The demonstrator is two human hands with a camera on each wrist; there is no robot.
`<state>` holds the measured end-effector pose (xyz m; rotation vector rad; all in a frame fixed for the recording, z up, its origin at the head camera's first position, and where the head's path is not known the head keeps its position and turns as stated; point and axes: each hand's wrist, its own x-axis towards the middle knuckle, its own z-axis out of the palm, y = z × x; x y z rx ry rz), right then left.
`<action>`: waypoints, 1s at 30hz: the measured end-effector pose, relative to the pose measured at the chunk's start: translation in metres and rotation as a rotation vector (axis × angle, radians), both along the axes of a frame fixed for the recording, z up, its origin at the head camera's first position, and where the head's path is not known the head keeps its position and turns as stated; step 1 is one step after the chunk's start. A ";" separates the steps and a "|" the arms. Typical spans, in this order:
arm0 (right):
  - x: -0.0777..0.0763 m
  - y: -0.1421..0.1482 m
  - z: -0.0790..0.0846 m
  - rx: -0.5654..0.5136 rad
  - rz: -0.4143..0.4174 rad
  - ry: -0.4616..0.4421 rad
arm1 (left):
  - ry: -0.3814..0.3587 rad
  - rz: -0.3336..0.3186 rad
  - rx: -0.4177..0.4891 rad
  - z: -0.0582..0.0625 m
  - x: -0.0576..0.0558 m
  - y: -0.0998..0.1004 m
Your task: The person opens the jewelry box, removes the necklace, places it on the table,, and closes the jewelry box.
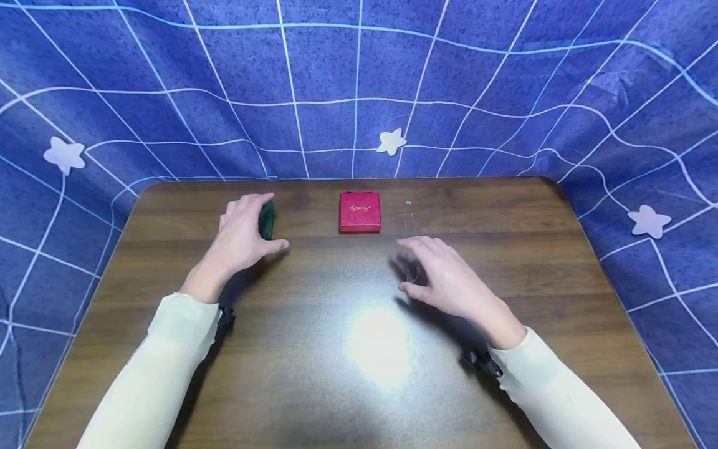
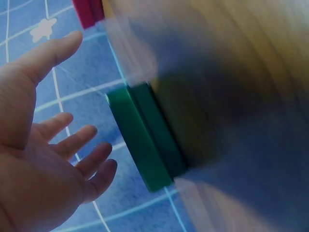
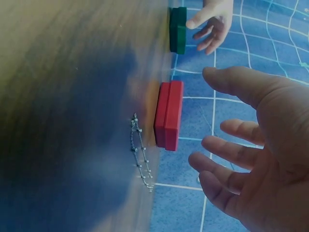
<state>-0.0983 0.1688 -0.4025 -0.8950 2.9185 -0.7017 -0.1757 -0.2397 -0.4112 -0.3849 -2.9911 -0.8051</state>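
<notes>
My left hand [image 1: 238,234] hovers over a small dark green box [image 1: 267,221] on the left of the table, its thumb and fingers spread apart. A gap separates the fingers from the lidded green box [image 2: 142,137] in the left wrist view. Over the near end of a thin silver chain necklace [image 3: 133,143] hangs my right hand [image 1: 449,280], fingers relaxed and holding nothing. The necklace lies in a long narrow loop, partly hidden by that hand in the head view. Between the hands, towards the back, sits a red lidded box [image 1: 359,215] with gold lettering.
A brown wood-grain table [image 1: 314,393] carries these things, with a bright light reflection near its middle. Behind and beside it hangs a blue cloth [image 1: 325,68] with white grid lines and stars. Both wrists wear dark straps.
</notes>
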 end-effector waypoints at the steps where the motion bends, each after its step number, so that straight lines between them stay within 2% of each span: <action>1: 0.001 0.000 0.000 0.000 0.003 -0.001 | -0.005 0.007 -0.001 0.000 -0.001 -0.003; 14: 0.014 0.004 -0.002 0.008 0.017 0.002 | -0.071 0.047 -0.008 -0.009 -0.016 -0.041; 24: 0.022 0.004 -0.006 -0.010 0.024 -0.019 | -0.179 0.017 -0.018 -0.014 -0.028 -0.058; 30: 0.023 0.002 -0.007 -0.048 0.031 -0.037 | -0.218 0.008 -0.015 -0.019 -0.034 -0.064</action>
